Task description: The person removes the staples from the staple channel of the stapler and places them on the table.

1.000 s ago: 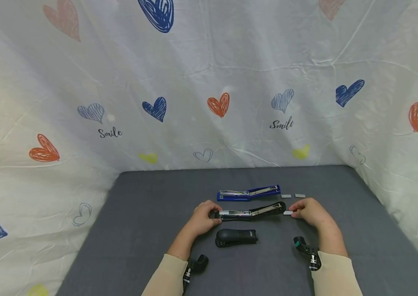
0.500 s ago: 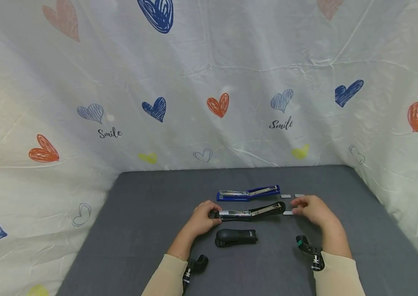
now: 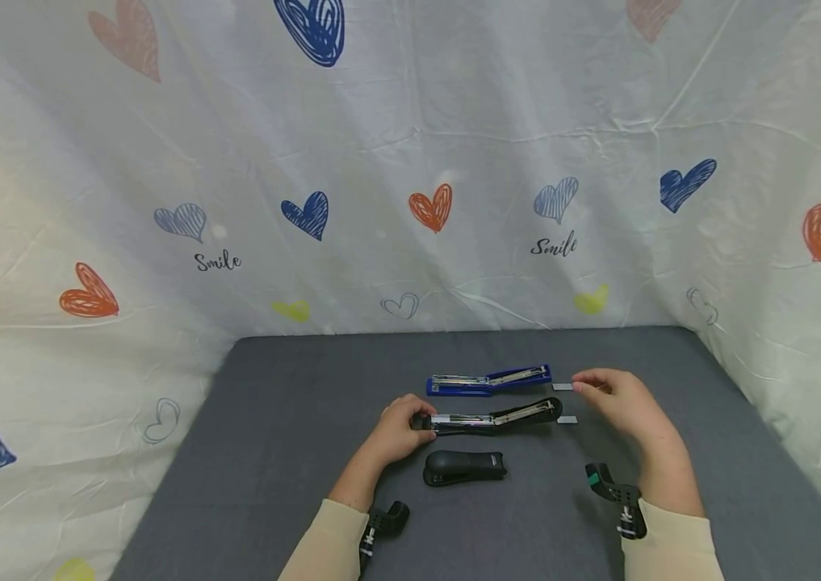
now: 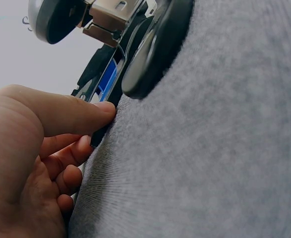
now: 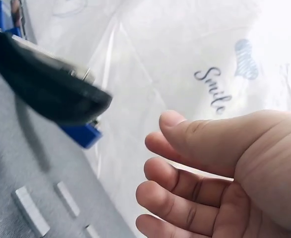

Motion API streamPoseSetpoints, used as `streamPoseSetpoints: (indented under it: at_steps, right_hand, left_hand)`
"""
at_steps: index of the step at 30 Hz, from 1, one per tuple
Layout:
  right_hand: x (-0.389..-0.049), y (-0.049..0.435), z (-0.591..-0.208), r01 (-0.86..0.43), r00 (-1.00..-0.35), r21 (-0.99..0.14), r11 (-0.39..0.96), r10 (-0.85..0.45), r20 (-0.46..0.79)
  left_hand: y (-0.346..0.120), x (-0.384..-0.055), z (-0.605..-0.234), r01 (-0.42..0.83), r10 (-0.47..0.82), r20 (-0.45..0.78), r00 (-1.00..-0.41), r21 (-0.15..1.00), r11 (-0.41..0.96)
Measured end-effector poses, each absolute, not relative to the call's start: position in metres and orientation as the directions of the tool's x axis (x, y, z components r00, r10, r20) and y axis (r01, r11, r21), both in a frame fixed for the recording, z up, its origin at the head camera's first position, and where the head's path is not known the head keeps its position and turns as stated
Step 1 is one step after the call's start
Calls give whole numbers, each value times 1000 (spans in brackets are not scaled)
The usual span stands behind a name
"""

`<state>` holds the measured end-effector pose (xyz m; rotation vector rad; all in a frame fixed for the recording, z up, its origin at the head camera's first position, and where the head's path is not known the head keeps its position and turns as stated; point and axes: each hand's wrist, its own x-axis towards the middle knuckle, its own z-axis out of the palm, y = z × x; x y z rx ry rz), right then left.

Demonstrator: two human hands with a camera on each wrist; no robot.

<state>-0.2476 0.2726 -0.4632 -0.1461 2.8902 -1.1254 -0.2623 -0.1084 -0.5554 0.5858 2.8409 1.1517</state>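
My left hand [image 3: 397, 429] pinches the left end of an opened black stapler [image 3: 526, 413]. In the left wrist view the thumb lies on the stapler's base [image 4: 103, 126], with the fingers on its far side. My right hand [image 3: 617, 397] is at the right, beside a short staple strip [image 3: 563, 386] near the blue stapler [image 3: 457, 386]. The right wrist view shows its fingers [image 5: 157, 196] loosely bent with nothing between them. Another staple strip [image 3: 567, 420] lies off the black stapler's right end. A third strip [image 5: 91, 232] shows partly in the right wrist view.
A closed black stapler [image 3: 464, 467] lies in front of the opened one. The grey cloth-covered table [image 3: 272, 452] ends at a white curtain [image 3: 352, 274] printed with hearts. Both wrists carry black camera mounts [image 3: 391, 518].
My right hand has moved away from the strip by the black stapler, back and slightly right to the strips by the blue one. The left hand and staplers stay put.
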Motion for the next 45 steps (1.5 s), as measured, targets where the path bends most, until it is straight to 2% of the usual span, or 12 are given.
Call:
streamPoseSetpoints:
  at_steps: [15, 31, 37, 45]
  right_hand:
    - [-241, 243, -443, -190, -981, -733, 653, -145, 125]
    - [-252, 184, -456, -345, -938, -788, 510, -201, 281]
    - [-254, 158, -464, -368, -927, -807, 462, -244, 283]
    - [-258, 133, -478, -346, -926, -819, 457, -307, 220]
  left_hand:
    - [-109, -264, -556, 341, 351, 129, -927, 678, 651]
    - [-108, -264, -557, 337, 346, 129, -929, 678, 653]
    - [-109, -263, -559, 337, 341, 135, -930, 684, 647]
    - [-108, -264, -557, 326, 339, 123, -933, 691, 646]
